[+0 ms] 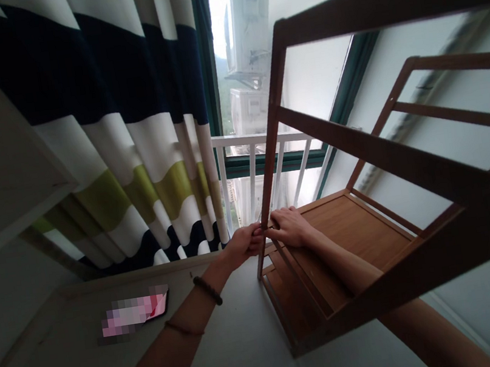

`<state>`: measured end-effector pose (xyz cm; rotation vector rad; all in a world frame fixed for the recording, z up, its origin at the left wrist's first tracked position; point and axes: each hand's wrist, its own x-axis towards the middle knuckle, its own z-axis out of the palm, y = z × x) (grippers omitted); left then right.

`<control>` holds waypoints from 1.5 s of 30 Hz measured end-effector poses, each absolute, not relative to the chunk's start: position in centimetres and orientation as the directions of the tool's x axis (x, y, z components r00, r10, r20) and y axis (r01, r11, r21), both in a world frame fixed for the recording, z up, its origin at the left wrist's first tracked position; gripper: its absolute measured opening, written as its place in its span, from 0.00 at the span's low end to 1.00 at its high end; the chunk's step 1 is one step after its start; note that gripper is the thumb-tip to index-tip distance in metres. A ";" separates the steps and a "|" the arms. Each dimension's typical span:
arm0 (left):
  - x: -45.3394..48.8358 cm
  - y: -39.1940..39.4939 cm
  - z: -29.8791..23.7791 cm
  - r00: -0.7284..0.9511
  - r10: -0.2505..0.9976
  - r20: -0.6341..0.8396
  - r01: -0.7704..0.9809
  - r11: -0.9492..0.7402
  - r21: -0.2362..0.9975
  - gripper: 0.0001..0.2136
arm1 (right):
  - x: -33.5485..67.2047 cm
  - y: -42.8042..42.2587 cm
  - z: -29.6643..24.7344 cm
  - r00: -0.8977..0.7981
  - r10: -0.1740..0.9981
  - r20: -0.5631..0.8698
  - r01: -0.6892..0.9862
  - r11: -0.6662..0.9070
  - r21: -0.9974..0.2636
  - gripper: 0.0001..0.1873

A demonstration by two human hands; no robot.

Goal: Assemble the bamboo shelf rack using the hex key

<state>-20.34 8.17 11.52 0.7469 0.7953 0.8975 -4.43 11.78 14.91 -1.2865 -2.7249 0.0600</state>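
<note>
A brown wooden shelf rack (352, 222) with slatted side rails stands at the right, tilted in my view. My left hand (245, 243), with a dark bead bracelet (207, 291) at its wrist, is closed in a pinch against the outer side of the rack's post. Whatever its fingertips hold is too small or hidden to make out. My right arm reaches through the rack's frame. Its hand (292, 227) grips the shelf's corner at the same post, with the thumb close to my left fingertips.
A phone (156, 304) lies on the pale surface at the left, with a small dark piece (191, 274) farther back. Striped curtains (126, 127) hang behind. A white railing (261, 139) crosses the window. A pale shelf (14, 212) juts in at left.
</note>
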 end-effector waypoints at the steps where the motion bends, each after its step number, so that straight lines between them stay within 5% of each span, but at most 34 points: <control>1: -20.2 8.1 11.3 0.344 0.907 -0.241 -0.362 0.365 0.857 0.15 | -4.4 11.8 14.9 -0.630 0.770 0.100 0.765 0.638 -0.090 0.23; 6: -19.7 8.2 10.5 0.102 0.967 -0.235 -0.324 0.255 0.911 0.15 | -4.4 11.9 14.6 -0.629 0.770 0.107 0.768 0.637 -0.072 0.22; 12: -20.0 7.9 10.3 0.377 0.900 -0.217 -0.639 0.423 0.643 0.10 | -4.4 12.0 14.5 -0.628 0.771 0.104 0.771 0.635 -0.056 0.20; 18: -21.1 6.7 9.8 0.495 0.853 -0.166 -0.724 0.511 0.464 0.07 | -4.4 12.0 14.6 -0.625 0.773 0.111 0.770 0.634 -0.078 0.20; 25: -22.6 6.0 9.3 0.506 0.828 -0.241 -0.679 0.554 0.481 0.14 | -4.3 11.9 14.6 -0.631 0.768 0.108 0.763 0.640 -0.096 0.21; 32: -23.7 5.8 9.5 0.641 0.659 -0.393 -0.437 0.734 0.520 0.25 | -4.3 11.9 14.7 -0.629 0.772 0.090 0.768 0.635 -0.080 0.22; 40: -24.6 6.5 10.8 0.620 0.635 -0.461 -0.385 0.758 0.527 0.20 | -4.3 11.9 14.7 -0.626 0.773 0.102 0.769 0.634 -0.088 0.22; 45: -24.3 7.0 11.7 0.528 0.713 -0.462 -0.319 0.670 0.670 0.18 | -4.3 11.9 14.7 -0.628 0.770 0.115 0.765 0.638 -0.090 0.23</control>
